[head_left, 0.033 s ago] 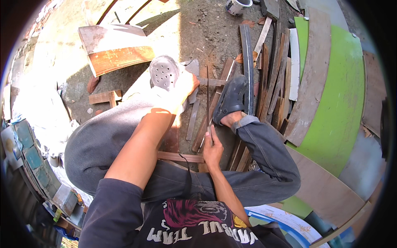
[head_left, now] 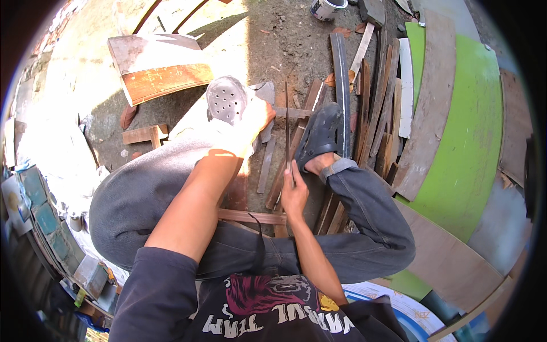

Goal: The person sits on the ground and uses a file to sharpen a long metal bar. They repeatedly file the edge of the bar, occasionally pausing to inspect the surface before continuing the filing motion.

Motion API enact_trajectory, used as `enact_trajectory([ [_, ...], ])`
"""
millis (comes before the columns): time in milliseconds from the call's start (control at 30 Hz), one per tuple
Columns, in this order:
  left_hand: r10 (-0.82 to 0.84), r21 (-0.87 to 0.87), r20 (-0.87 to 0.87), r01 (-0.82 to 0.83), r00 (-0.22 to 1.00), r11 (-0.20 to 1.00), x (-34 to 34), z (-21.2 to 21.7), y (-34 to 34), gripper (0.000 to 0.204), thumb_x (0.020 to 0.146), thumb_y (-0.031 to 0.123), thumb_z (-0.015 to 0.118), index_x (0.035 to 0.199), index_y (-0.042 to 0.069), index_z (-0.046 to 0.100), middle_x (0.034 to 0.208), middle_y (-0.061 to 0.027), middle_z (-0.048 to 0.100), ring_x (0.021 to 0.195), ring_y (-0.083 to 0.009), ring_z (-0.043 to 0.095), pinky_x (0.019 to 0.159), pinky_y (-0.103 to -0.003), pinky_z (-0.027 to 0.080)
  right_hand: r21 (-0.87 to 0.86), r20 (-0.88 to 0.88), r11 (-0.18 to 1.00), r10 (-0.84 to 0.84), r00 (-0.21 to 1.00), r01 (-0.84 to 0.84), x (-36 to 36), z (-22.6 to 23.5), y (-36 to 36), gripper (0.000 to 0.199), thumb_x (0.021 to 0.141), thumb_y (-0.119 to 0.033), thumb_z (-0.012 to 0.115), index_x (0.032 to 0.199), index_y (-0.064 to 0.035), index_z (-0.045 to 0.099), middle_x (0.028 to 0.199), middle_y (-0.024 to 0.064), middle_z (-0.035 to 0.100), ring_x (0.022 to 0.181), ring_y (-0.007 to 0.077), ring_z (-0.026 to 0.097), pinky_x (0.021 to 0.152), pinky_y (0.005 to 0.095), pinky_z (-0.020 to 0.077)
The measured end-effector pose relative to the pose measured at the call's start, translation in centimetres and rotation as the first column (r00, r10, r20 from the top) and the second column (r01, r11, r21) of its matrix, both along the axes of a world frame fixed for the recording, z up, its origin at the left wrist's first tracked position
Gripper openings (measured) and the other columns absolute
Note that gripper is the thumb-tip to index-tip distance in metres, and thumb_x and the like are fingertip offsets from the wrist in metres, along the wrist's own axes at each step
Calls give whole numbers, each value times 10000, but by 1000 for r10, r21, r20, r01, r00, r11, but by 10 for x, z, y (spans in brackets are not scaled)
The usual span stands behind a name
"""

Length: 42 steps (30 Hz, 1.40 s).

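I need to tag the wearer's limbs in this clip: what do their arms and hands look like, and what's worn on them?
Both forearms are bare. Short dark navy sleeves end near the elbows. The left hand and right hand have no gloves; no watch or rings show. The left forearm lies in bright sun, the right in shade.

**Cam setup: single head view**

One view only, head-worn fisheye, looking steeply down over person's own chest and knees. Upright, not mirrored. Close range: forearms enter from lower edge, left hand (head_left: 257, 114) and right hand (head_left: 294, 194) near frame centre. Ground w/ wood strips (head_left: 376, 97) fills top half. Edges bend toward rim; dark vignette at corners. No 2nd view, so no overlap.
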State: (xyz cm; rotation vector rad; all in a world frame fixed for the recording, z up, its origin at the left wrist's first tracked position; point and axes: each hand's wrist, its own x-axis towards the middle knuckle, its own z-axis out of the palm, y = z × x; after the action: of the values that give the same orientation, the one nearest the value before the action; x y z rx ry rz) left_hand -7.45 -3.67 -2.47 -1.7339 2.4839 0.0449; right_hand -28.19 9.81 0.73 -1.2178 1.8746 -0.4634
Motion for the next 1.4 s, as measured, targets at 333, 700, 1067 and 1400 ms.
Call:
enact_trajectory([
  [333,6,12,2,-6,1000,1000,3,-6,0,503,890,273,541,1284,-10,408,1225,-140,416,1180,-284,396,1014,-407,309,31,35,999,9,999,-10,-13,19,33,388,999,-189,593,1351,-26,601,1251,255,649,1213,334,626,1003,386,477],
  [700,-12,4,7,12,1000,1000,1,-12,-4,475,890,270,545,1256,-6,421,1187,-138,426,1143,-285,411,986,-408,321,64,84,997,-59,995,53,-8,34,14,418,1005,-264,584,1352,-34,604,1263,245,648,1216,350,621,1008,373,471],
  [1067,-53,-7,22,53,998,999,-1,-22,0,449,889,267,549,1229,-2,433,1149,-137,437,1107,-287,426,959,-409,334,79,39,997,-21,999,18,-7,28,-17,461,1000,-336,587,1347,-32,604,1273,218,650,1217,348,619,1022,369,453],
  [1400,-112,-22,13,112,994,993,-10,-28,-9,424,888,264,552,1204,1,445,1114,-135,447,1074,-288,440,934,-410,345,-3,49,997,-71,996,71,-7,-17,-42,423,990,-290,570,1351,-72,607,1172,287,644,1115,459,613,958,446,497],
])
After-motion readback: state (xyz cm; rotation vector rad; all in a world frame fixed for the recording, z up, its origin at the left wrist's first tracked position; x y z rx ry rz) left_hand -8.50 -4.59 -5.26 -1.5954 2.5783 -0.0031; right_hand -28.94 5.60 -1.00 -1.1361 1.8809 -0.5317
